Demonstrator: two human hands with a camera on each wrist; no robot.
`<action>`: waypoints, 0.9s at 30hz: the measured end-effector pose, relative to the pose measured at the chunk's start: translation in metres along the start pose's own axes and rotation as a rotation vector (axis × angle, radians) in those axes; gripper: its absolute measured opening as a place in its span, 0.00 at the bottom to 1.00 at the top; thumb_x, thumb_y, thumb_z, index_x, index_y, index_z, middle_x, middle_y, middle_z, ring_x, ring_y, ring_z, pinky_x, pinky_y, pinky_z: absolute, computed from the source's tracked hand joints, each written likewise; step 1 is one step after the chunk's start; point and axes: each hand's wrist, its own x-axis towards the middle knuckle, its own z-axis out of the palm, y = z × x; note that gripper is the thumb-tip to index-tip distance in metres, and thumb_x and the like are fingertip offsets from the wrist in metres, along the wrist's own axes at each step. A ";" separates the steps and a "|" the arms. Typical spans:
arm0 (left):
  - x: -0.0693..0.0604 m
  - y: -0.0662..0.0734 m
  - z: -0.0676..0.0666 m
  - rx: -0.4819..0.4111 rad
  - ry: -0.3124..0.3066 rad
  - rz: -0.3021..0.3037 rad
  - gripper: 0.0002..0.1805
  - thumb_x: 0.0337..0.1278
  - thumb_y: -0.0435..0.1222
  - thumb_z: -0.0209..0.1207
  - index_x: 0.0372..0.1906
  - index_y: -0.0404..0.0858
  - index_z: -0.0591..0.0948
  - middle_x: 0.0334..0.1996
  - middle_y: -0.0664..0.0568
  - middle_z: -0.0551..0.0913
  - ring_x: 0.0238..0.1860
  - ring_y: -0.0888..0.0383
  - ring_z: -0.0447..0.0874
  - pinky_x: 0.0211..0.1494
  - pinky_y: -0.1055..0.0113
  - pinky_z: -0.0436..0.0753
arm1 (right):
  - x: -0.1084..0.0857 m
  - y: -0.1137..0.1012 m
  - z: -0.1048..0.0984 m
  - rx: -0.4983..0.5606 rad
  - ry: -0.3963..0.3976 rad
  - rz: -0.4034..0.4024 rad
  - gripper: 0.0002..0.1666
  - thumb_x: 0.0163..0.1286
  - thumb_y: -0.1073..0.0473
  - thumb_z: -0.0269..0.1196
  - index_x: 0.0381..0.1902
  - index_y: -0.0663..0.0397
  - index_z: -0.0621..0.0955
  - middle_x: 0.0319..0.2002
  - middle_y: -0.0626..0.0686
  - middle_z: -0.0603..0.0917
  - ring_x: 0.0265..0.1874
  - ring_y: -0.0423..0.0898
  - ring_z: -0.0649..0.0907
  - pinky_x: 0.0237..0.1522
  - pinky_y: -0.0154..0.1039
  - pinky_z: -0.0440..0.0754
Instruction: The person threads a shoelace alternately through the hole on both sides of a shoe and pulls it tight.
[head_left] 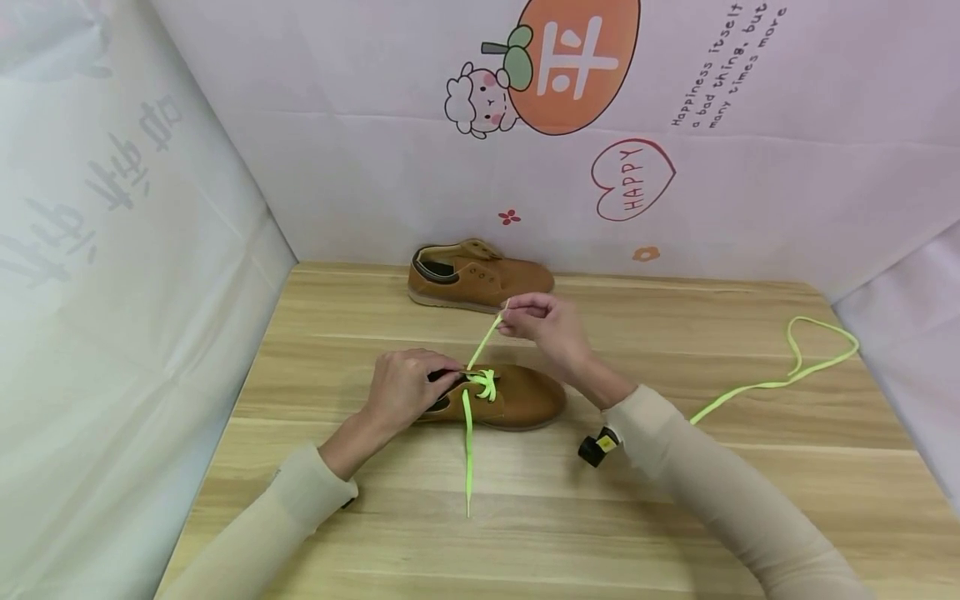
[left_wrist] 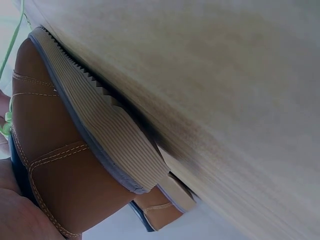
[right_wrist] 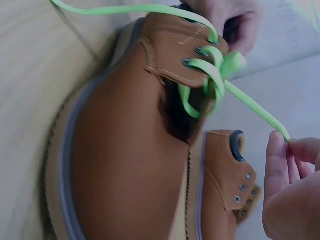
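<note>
A brown shoe (head_left: 528,398) stands on the table with its toe to the right in the head view. Neon green lace (right_wrist: 205,67) runs through its eyelets. My left hand (head_left: 405,387) pinches the upper edge of the shoe near its opening; whether that is the tongue or the far flap I cannot tell. Above the shoe, my right hand (head_left: 546,329) pinches one lace end (head_left: 486,340) between thumb and fingertips, and that stretch is taut. The other lace end (head_left: 468,458) hangs over the near side onto the table. The left wrist view shows the shoe's heel and ribbed sole (left_wrist: 107,127).
A second brown shoe (head_left: 517,279), its eyelets unlaced, stands behind, near the printed backdrop (head_left: 375,183). Another green lace (head_left: 750,387) lies loosely on the wooden table (head_left: 547,533) at the right, partly behind my right sleeve. A black device (head_left: 592,451) sits at my right wrist.
</note>
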 end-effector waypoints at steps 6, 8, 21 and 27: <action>-0.001 -0.001 0.001 -0.009 -0.004 -0.007 0.05 0.52 0.32 0.80 0.34 0.42 0.94 0.33 0.53 0.93 0.33 0.56 0.93 0.33 0.61 0.89 | 0.004 -0.013 -0.011 0.087 0.063 -0.045 0.04 0.73 0.77 0.64 0.44 0.73 0.82 0.37 0.53 0.90 0.34 0.45 0.91 0.45 0.39 0.90; -0.001 -0.001 0.001 -0.011 -0.003 -0.007 0.05 0.52 0.32 0.80 0.34 0.42 0.94 0.33 0.53 0.93 0.33 0.56 0.94 0.33 0.61 0.89 | 0.005 -0.016 -0.015 0.103 0.073 -0.045 0.05 0.73 0.77 0.64 0.41 0.67 0.84 0.37 0.53 0.90 0.34 0.45 0.91 0.45 0.39 0.90; -0.001 -0.001 0.001 -0.007 0.001 -0.004 0.05 0.52 0.32 0.80 0.34 0.42 0.94 0.33 0.54 0.93 0.33 0.57 0.93 0.33 0.61 0.89 | 0.014 -0.040 -0.039 0.070 0.137 -0.105 0.08 0.73 0.75 0.65 0.46 0.78 0.81 0.35 0.55 0.90 0.33 0.46 0.92 0.47 0.42 0.90; -0.001 0.000 0.002 -0.013 0.002 0.002 0.05 0.52 0.33 0.79 0.34 0.42 0.94 0.32 0.53 0.93 0.33 0.57 0.93 0.32 0.62 0.89 | 0.014 -0.045 -0.044 0.073 0.144 -0.104 0.05 0.73 0.75 0.65 0.44 0.75 0.83 0.36 0.55 0.90 0.34 0.47 0.92 0.46 0.40 0.90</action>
